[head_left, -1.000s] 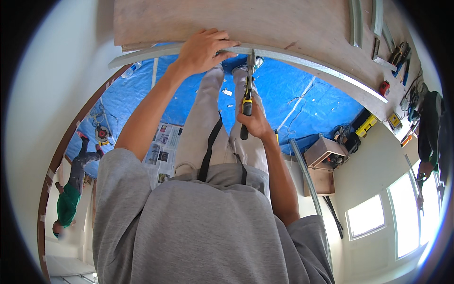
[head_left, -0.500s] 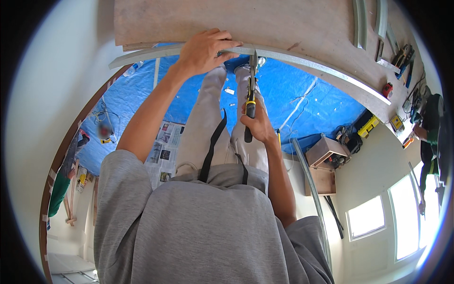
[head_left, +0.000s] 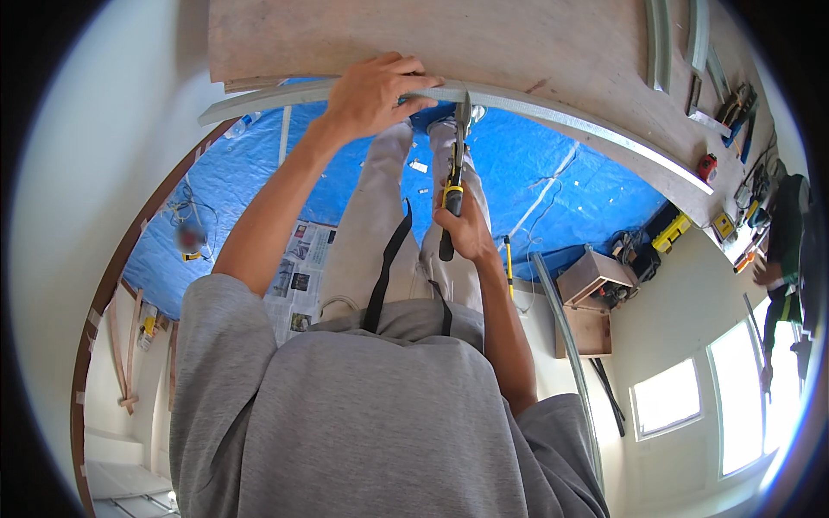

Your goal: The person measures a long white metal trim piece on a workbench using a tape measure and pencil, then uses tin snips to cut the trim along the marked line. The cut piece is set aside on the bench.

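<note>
A long galvanised metal channel [head_left: 596, 129] lies along the near edge of the wooden board [head_left: 389, 39]. My left hand [head_left: 373, 97] is closed over it, fingers on top and thumb at the near side. My right hand [head_left: 471, 226] is wrapped round the black and yellow handles of tin snips [head_left: 452, 198]. Their grey jaws point away from me and meet the channel's near edge, just right of my left fingers. How far the blades are closed on the metal I cannot tell.
Blue tarp [head_left: 553, 207] covers the floor, with newspaper [head_left: 298, 268] at left. On the board's right lie more channels [head_left: 658, 52], a red tape measure [head_left: 707, 166] and pliers [head_left: 737, 108]. A wooden box [head_left: 591, 281] stands at right. Another person's hand [head_left: 766, 273] shows far right.
My right hand and the snips have shifted slightly left, the handles tilting a little. My left hand stays on the channel. A person in green at far left has gone from view.
</note>
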The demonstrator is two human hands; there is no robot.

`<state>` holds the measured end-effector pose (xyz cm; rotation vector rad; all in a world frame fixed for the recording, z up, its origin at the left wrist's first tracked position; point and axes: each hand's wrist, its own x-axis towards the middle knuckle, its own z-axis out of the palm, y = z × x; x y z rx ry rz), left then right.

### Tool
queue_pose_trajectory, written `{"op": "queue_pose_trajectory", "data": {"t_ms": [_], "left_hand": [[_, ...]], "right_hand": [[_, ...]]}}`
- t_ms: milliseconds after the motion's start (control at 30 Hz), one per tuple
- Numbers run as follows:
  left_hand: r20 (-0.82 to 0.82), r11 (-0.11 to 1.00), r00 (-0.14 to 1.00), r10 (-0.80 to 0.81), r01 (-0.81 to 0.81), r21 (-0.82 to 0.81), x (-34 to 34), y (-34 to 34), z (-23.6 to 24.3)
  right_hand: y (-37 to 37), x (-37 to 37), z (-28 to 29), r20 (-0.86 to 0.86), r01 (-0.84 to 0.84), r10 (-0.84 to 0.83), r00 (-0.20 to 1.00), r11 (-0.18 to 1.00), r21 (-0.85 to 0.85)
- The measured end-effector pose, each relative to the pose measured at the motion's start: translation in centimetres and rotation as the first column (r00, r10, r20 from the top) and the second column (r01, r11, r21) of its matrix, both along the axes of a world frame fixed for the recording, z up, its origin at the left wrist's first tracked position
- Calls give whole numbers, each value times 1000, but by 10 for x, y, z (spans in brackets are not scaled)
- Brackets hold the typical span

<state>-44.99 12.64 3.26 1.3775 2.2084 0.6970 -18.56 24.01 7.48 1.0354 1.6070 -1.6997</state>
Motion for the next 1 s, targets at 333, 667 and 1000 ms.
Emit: {"op": "queue_pose_trajectory", "data": {"t_ms": [333, 667, 1000], "left_hand": [[15, 1000, 1000, 7, -7, -15, -1, 1, 2], [5, 1000, 1000, 5, -4, -19, -1, 1, 3], [-4, 1000, 1000, 8, -8, -16, 0, 0, 2]], "right_hand": [[-6, -1, -1, -67, 88, -85, 994, 995, 43], [8, -3, 6, 17, -127, 126, 992, 986, 107], [9, -3, 6, -24, -78, 81, 996, 993, 93]]}}
